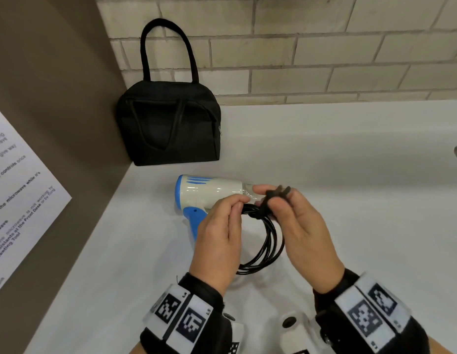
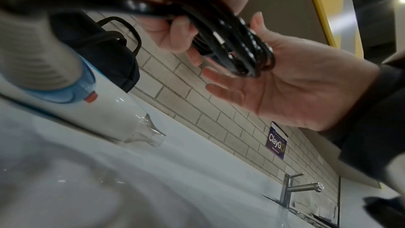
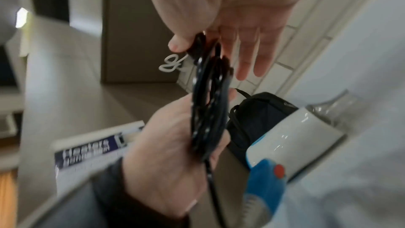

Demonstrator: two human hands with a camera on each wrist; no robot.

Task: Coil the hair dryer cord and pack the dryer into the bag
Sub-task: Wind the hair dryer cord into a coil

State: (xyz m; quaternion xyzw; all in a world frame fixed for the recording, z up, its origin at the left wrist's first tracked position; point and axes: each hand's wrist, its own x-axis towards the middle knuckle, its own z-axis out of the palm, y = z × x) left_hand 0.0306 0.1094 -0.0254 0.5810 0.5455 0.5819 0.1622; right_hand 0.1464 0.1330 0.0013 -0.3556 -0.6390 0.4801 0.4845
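A white and blue hair dryer [image 1: 209, 192] lies on the white counter [image 1: 350, 200], nozzle pointing right. Its black cord [image 1: 267, 241] is wound into a loop that hangs between my hands just in front of it. My left hand [image 1: 236, 204] grips the top of the coil [image 2: 230, 46]. My right hand [image 1: 272, 198] pinches the plug end [image 1: 279, 191] between thumb and forefinger, its other fingers [image 3: 260, 55] straight. A white twist tie [image 3: 171, 63] dangles by the right thumb. The black bag [image 1: 168, 123] stands upright in the back left corner, handles up.
A brown side panel [image 1: 56, 98] with a printed notice [image 1: 18, 200] walls off the left. Pale brick tile [image 1: 324, 47] runs behind the counter. A steel faucet [image 2: 293, 188] and sink lie further right.
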